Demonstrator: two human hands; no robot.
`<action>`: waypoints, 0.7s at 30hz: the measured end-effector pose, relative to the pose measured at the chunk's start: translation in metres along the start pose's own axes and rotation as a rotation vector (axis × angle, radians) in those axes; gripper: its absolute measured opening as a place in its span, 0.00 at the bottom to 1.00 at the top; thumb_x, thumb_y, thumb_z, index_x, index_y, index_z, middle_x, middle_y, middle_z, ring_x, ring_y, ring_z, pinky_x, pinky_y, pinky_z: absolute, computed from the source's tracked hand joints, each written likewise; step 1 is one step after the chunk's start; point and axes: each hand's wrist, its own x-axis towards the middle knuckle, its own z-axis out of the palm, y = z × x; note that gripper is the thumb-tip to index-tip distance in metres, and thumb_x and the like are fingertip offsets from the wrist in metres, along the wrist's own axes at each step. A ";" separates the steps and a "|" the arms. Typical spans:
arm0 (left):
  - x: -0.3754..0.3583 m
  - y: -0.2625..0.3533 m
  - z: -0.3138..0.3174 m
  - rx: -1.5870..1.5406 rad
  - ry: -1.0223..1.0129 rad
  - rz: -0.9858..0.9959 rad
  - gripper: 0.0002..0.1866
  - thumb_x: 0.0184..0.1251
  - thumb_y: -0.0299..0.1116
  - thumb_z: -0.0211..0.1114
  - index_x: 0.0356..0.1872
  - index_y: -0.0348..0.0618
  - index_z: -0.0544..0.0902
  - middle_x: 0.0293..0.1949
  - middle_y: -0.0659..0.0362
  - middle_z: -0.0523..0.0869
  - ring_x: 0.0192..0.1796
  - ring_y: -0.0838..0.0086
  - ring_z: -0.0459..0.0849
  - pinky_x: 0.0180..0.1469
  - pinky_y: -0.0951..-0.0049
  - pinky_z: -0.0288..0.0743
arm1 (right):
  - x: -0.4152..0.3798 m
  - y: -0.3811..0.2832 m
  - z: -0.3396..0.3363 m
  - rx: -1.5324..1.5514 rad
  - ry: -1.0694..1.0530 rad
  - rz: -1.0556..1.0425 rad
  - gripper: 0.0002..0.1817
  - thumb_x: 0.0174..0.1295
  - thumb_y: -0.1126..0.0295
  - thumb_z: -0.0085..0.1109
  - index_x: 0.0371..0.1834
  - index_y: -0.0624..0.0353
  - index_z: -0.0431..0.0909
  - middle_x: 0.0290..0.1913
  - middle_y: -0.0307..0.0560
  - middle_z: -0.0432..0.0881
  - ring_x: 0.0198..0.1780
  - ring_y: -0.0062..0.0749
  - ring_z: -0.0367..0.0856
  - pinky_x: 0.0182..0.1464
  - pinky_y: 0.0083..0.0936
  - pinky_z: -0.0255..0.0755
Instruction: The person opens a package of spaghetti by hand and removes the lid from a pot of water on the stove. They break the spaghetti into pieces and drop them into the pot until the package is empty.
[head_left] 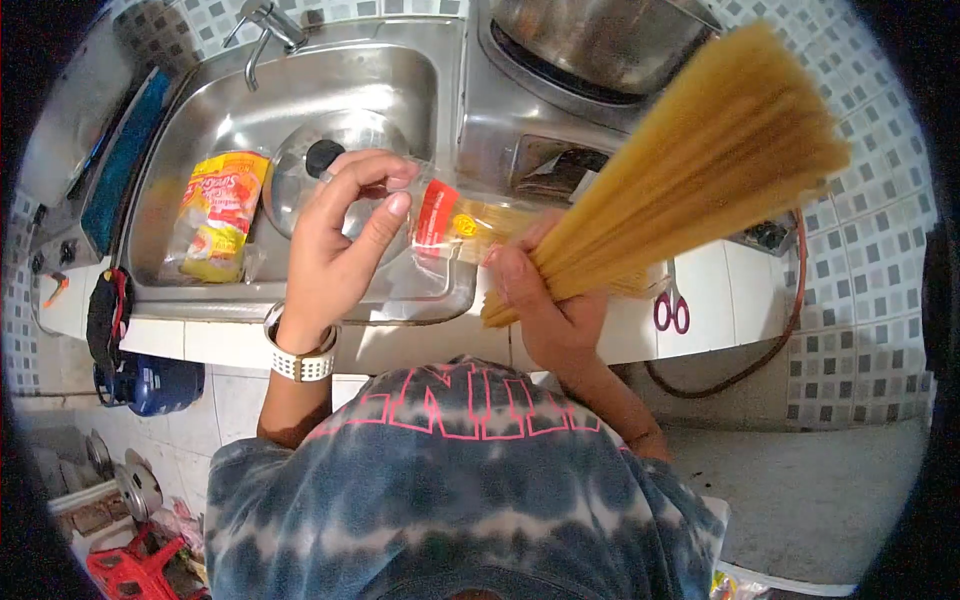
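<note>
My right hand (550,300) is closed round a thick bundle of dry spaghetti (700,160), which fans out up and to the right over the counter. Beside and partly behind that hand lies a clear plastic pasta packet (436,218) with a red label, and some pale strands show inside it. My left hand (340,225), with a white-banded watch at the wrist, is raised at the front of the sink. Its fingers are curled with the thumb apart, close to the packet's clear end. Whether the fingertips touch the plastic is hard to make out.
In the steel sink (300,300) lie a yellow and red sauce pouch (222,215) and a glass lid (350,130) with a black knob. A large metal pot (610,40) stands on the stove (500,110). Purple-handled scissors (671,310) rest on the white tiled counter (700,285).
</note>
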 end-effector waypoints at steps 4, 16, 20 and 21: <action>0.000 0.001 0.001 -0.030 0.000 -0.015 0.12 0.58 0.28 0.60 0.43 0.36 0.76 0.43 0.55 0.77 0.44 0.73 0.76 0.45 0.76 0.70 | -0.007 0.022 -0.009 -0.155 -0.096 -0.013 0.07 0.59 0.80 0.49 0.38 0.62 0.64 0.27 0.40 0.70 0.25 0.17 0.67 0.30 0.15 0.64; 0.020 0.037 0.045 -0.528 -0.323 -0.013 0.44 0.43 0.25 0.71 0.62 0.39 0.53 0.53 0.54 0.70 0.55 0.70 0.70 0.57 0.71 0.62 | -0.008 0.026 -0.005 0.389 0.122 0.228 0.09 0.53 0.71 0.58 0.35 0.64 0.76 0.32 0.42 0.79 0.34 0.25 0.77 0.38 0.22 0.70; 0.025 0.053 0.056 -0.511 -0.341 -0.056 0.49 0.41 0.26 0.74 0.63 0.37 0.50 0.56 0.53 0.66 0.59 0.69 0.66 0.61 0.69 0.58 | -0.008 0.034 -0.011 0.098 -0.077 0.281 0.16 0.53 0.67 0.57 0.44 0.62 0.74 0.42 0.46 0.78 0.44 0.30 0.76 0.47 0.27 0.69; 0.026 0.053 0.059 -0.556 -0.353 -0.105 0.49 0.40 0.26 0.74 0.63 0.37 0.50 0.57 0.53 0.65 0.60 0.69 0.65 0.61 0.69 0.58 | -0.007 0.032 -0.011 0.003 -0.104 0.216 0.17 0.53 0.66 0.57 0.45 0.61 0.74 0.44 0.47 0.77 0.47 0.33 0.75 0.49 0.29 0.68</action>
